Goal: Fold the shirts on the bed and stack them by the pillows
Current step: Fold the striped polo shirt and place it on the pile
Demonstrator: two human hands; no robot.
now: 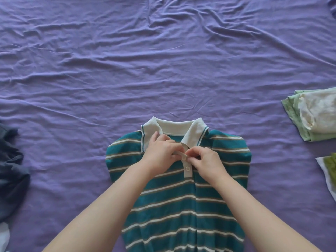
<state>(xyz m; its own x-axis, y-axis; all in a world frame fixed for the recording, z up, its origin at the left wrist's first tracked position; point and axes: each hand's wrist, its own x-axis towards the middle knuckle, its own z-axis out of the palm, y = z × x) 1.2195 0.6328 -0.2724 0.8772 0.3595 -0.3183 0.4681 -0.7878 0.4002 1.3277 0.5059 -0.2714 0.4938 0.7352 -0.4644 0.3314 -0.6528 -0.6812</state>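
Note:
A teal polo shirt (174, 206) with white and tan stripes and a white collar lies face up on the purple bed sheet (163, 60), sleeves tucked under at both sides. My left hand (161, 153) pinches the left flap of the white button placket just under the collar. My right hand (205, 160) pinches the placket's right edge at the upper button. A second button shows below my fingers. Folded pale green and cream shirts (314, 115) lie stacked at the right edge.
A crumpled dark blue garment (11, 171) lies at the left edge, with a bit of white cloth (3, 235) below it. A white and green item (329, 171) sits at the right edge, below the folded stack. Wrinkled sheet stretches across the far side.

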